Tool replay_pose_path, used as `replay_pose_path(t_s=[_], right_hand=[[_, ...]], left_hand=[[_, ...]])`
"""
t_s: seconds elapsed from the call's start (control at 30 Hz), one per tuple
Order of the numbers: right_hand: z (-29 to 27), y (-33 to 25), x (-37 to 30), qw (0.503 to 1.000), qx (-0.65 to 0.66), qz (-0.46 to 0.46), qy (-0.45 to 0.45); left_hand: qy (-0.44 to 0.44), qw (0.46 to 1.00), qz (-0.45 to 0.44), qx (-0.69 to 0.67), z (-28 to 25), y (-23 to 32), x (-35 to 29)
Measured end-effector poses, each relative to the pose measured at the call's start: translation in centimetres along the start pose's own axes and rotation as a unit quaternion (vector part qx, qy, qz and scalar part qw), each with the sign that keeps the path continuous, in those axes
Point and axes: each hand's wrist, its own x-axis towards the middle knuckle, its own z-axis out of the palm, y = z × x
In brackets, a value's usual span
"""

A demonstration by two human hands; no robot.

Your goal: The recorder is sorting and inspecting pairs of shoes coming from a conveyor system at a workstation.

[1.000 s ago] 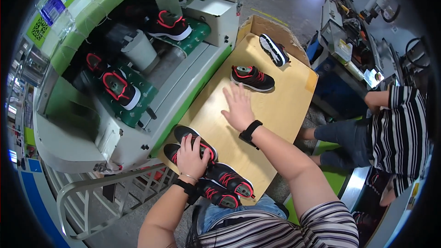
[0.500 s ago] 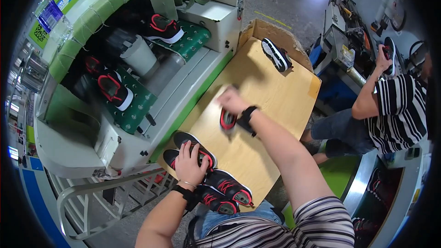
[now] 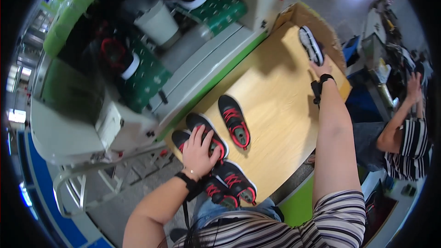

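Observation:
My left hand (image 3: pixel 198 154) lies with fingers spread over a black sneaker (image 3: pixel 198 120) with red trim, beside another black sneaker (image 3: pixel 179 138) at the table's left end. At the far right, my right hand (image 3: pixel 322 67) is closed on the near end of a sneaker (image 3: pixel 310 45) tipped on its side, its pale sole showing. The fingertips are partly hidden behind it. Between my hands a single sneaker (image 3: pixel 233 118) with red laces stands upright on the wooden table (image 3: pixel 275 105). Nearest my body are two more sneakers, one with red laces (image 3: pixel 235 181) and its neighbour (image 3: pixel 219 192).
A pale machine (image 3: pixel 202 87) borders the table's left, with sneakers (image 3: pixel 117 55) on green perforated pads (image 3: pixel 149 78) inside. Cardboard (image 3: pixel 317 16) rises along the far edge. A co-worker (image 3: pixel 404 142) in stripes is at the right. A metal rail (image 3: pixel 69 179) stands lower left.
My right hand has let go of a sneaker mid-table and reached far right to the tipped one. My left hand stays on the sneakers. The whole view has shifted.

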Motion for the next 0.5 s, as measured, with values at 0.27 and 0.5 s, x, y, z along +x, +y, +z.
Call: replay_pose_path(t_s=[0.27, 0.5], right_hand=[[0.8, -7.3, -16.6, 0.958, 0.075, -0.227, 0.161], [-3.2, -3.0, -38.1, 0.939, 0.144, -0.307, -0.063]], left_hand=[[-0.012, 0.999, -0.014, 0.030, -1.0, -0.8, -0.5], [0.014, 1.000, -0.004, 0.020, -0.4, -0.7, -0.9]])
